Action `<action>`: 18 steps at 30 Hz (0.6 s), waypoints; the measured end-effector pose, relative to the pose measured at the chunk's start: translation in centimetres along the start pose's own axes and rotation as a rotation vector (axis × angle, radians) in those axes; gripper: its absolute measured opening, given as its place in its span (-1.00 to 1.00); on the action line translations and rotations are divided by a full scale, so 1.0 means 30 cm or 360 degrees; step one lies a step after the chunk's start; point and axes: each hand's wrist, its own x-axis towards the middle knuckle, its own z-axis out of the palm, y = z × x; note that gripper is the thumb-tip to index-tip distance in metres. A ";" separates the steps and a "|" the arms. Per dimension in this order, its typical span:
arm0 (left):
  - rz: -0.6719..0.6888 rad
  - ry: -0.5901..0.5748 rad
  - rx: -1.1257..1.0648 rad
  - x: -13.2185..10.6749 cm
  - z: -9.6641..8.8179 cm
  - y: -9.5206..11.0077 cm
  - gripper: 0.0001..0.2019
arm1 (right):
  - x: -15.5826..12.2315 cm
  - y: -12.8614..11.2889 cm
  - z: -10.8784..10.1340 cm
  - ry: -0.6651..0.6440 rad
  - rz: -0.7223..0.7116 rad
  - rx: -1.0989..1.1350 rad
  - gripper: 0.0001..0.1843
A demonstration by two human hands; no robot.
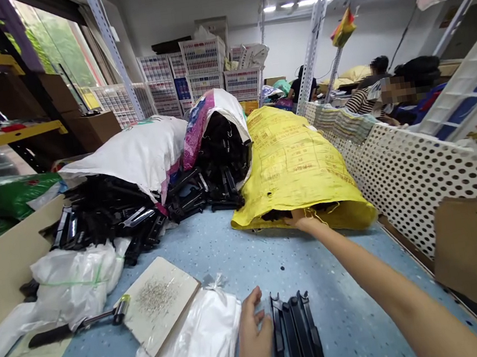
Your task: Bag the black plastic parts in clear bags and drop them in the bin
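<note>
My right hand (299, 218) reaches into the mouth of the yellow woven sack (298, 165); its fingers are hidden there, and dark items show just inside the opening. My left hand (257, 331) is open above the blue speckled table (212, 246), fingers loosely curved and apart, with nothing in it. Just right of it lie several long black plastic parts (298, 334) side by side, with small hooked ends pointing away from me. On its left is a flat bundle of white plastic bags (193, 339), partly covered by a square board (160, 300) with small specks on top.
Two white sacks (133, 148) (233, 109) spill black parts (110, 207) at the back left. A hammer (86, 322) lies near clear plastic bags (75, 276). A perforated white panel (397, 181) edges the right side. Other people (368, 94) sit beyond it.
</note>
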 end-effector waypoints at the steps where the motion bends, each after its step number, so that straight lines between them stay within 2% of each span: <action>1: 0.0012 0.0026 -0.0029 -0.001 -0.002 0.007 -0.51 | -0.037 0.012 0.002 -0.0046 0.0048 0.0147 -0.69; 3: 0.0007 0.0055 -0.0088 0.000 -0.002 0.026 -0.55 | -0.143 0.031 0.014 -0.0152 0.0137 0.0511 -0.62; 5: -0.0022 0.0017 -0.0181 0.004 0.009 0.054 -0.56 | -0.290 0.035 0.040 -0.0247 0.0181 0.0842 -0.52; 8: -0.0058 -0.0199 -0.0506 0.007 0.047 0.111 -0.41 | -0.555 -0.003 0.112 -0.0445 0.0235 0.1409 -0.43; 10: -0.0102 -0.0431 -0.0831 -0.002 0.077 0.152 -0.32 | -0.721 -0.053 0.168 -0.0858 0.0408 0.2345 -0.42; 12: -0.0184 -0.0673 -0.1111 -0.022 0.095 0.188 -0.33 | -0.845 -0.105 0.207 -0.1282 0.0481 0.2909 -0.35; 14: -0.0241 -0.0789 -0.1237 -0.049 0.094 0.216 -0.37 | -0.908 -0.143 0.207 -0.1565 0.0436 0.2959 -0.32; 15: -0.0240 -0.0773 -0.1226 -0.063 0.087 0.227 -0.41 | -0.917 -0.154 0.190 -0.1580 0.0387 0.2829 -0.35; 16: -0.0230 -0.0723 -0.1165 -0.076 0.078 0.237 -0.46 | -0.912 -0.161 0.163 -0.1483 0.0326 0.2631 -0.41; 17: -0.0223 -0.0662 -0.1066 -0.088 0.067 0.245 -0.50 | -0.896 -0.165 0.128 -0.1282 0.0254 0.2395 -0.48; 18: -0.0223 -0.0604 -0.0953 -0.099 0.056 0.252 -0.53 | -0.872 -0.167 0.090 -0.0996 0.0161 0.2151 -0.56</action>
